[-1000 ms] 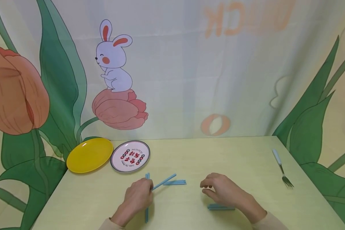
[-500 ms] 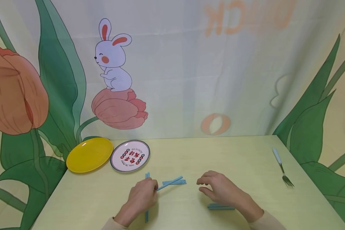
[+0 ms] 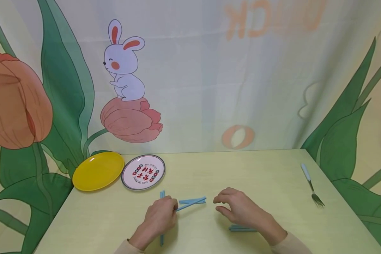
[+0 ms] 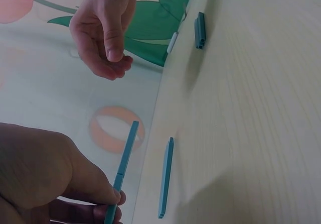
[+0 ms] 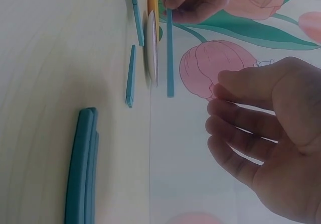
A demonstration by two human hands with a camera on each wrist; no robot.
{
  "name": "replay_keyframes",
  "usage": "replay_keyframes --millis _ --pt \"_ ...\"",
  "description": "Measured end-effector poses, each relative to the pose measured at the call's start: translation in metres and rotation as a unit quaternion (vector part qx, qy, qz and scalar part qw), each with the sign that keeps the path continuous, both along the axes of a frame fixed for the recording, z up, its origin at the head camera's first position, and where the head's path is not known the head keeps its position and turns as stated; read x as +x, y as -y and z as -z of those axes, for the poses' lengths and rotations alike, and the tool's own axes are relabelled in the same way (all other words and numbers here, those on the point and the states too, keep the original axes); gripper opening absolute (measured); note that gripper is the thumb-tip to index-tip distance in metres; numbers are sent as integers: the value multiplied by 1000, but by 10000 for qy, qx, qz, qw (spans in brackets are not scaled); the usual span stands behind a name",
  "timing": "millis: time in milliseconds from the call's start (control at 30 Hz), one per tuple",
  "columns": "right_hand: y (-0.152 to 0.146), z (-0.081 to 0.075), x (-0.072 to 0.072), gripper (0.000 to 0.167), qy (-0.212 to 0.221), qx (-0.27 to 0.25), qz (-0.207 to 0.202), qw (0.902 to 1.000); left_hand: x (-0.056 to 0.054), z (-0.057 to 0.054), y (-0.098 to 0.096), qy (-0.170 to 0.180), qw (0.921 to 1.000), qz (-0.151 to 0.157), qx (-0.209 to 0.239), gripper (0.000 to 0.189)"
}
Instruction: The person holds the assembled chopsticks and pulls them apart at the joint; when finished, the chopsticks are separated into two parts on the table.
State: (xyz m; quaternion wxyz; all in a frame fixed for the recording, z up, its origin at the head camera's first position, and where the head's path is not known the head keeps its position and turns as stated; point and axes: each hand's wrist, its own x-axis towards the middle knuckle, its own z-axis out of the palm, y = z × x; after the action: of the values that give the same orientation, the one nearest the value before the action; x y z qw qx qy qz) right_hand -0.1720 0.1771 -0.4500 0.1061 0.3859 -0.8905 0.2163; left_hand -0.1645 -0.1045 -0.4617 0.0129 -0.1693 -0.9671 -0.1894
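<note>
Near far-left corner of tabletop (image 3: 257, 173): yellow plate (image 3: 98, 171), white plate (image 3: 143, 173); by right edge: fork (image 3: 311, 187), wide stretch between it and right hand (image 3: 239, 208). Since earlier frame: narrowed gap between hands. Pinched in left hand (image 3: 160, 214): blue stick (image 4: 123, 163), jutting rightward, above stick bundle (image 4: 165, 181). Right hand: fingers loosely bent, grasping nothing.

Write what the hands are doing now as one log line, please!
left hand: pinches blue stick | right hand: holds nothing, above table | table: other blue sticks, yellow plate, white plate, fork
</note>
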Motion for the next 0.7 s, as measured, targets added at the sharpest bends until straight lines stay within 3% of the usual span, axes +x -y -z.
replay_keyframes --millis 700 --pt "6 0 0 14 -155 -135 -86 9998 0 -2 -11 59 9996 268 47 14"
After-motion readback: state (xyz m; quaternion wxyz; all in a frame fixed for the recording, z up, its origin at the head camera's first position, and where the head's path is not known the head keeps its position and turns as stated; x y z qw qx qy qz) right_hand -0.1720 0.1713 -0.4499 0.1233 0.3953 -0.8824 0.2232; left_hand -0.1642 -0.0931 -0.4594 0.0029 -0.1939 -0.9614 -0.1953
